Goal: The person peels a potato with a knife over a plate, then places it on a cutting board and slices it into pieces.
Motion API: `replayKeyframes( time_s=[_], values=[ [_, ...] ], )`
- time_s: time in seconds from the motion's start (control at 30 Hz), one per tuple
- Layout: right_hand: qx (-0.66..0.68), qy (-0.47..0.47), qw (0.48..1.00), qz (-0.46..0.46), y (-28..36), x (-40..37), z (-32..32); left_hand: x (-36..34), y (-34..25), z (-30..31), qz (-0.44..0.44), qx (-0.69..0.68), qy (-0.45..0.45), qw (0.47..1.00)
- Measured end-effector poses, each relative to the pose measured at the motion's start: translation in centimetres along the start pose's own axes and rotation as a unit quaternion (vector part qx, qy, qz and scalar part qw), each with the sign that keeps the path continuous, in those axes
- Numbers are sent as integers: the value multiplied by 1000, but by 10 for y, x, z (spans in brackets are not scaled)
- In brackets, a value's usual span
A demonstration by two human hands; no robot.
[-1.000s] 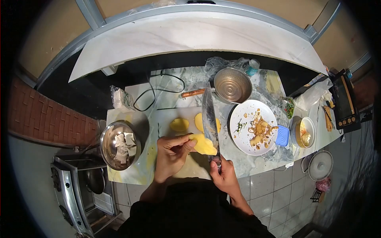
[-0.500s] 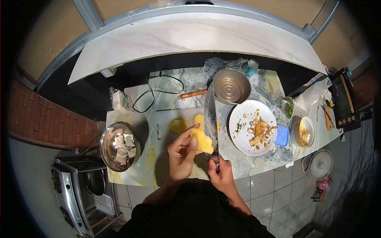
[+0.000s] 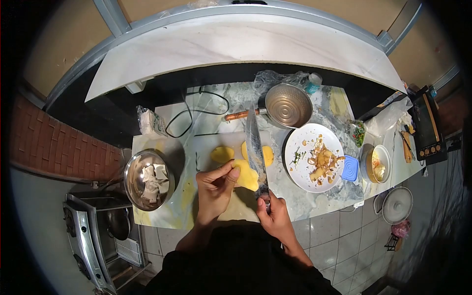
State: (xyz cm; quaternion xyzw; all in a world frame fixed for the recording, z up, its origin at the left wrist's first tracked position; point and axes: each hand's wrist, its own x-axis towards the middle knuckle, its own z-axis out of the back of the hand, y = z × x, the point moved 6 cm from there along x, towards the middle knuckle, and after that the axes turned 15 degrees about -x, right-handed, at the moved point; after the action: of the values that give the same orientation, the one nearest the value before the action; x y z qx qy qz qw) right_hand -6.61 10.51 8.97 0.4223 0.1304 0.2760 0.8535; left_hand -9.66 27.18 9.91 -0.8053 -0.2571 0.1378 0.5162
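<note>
My left hand [image 3: 215,191] pinches a peeled yellow potato [image 3: 247,176] between thumb and fingers, above a pale chopping board [image 3: 204,142]. Gripped by its handle in my right hand [image 3: 274,216], a large knife [image 3: 254,142] points away from me, its blade upright along the potato's right side. Beyond the held potato, one more peeled potato [image 3: 222,154] lies on the board to the left. Another yellow potato [image 3: 268,155] shows to the right of the blade, which partly covers the pieces there.
Right of the board stands a white plate [image 3: 291,162] with peelings, beside a blue lid [image 3: 350,168] and a tub [image 3: 387,160]. A saucepan [image 3: 289,105] is behind. At left, a steel bowl [image 3: 129,184] holds pale folded pieces; a black cable [image 3: 189,118] lies at the back.
My left hand has shifted left with the potato, and the knife blade has tilted slightly left. More of the potatoes on the board now shows.
</note>
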Motion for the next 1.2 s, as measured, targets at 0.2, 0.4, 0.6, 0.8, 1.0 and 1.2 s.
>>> replayKeyframes(
  time_s=[0.2, 0.4, 0.6, 0.8, 1.0, 1.2],
  values=[
    [21, 35, 999, -19, 10, 7, 9, -4, -6, -12, 2, 6, 27, 1000],
    [12, 36, 999, -10, 8, 5, 6, 1, -2, -4, -19, -13, 14, 1000],
    [27, 49, 998, -33, 8, 6, 3, 0, -4, -9, -11, -5, 19, 1000],
    [16, 41, 999, -11, 5, 6, 3, 5, -3, 1, -18, 60, 31, 998],
    [28, 68, 997, -35, 9, 12, 5, 6, 0, -4, -5, 0, 36, 999],
    [14, 40, 999, -6, 6, 10, 7, 5, 7, -6, 3, 45, 57, 997]
  ],
)
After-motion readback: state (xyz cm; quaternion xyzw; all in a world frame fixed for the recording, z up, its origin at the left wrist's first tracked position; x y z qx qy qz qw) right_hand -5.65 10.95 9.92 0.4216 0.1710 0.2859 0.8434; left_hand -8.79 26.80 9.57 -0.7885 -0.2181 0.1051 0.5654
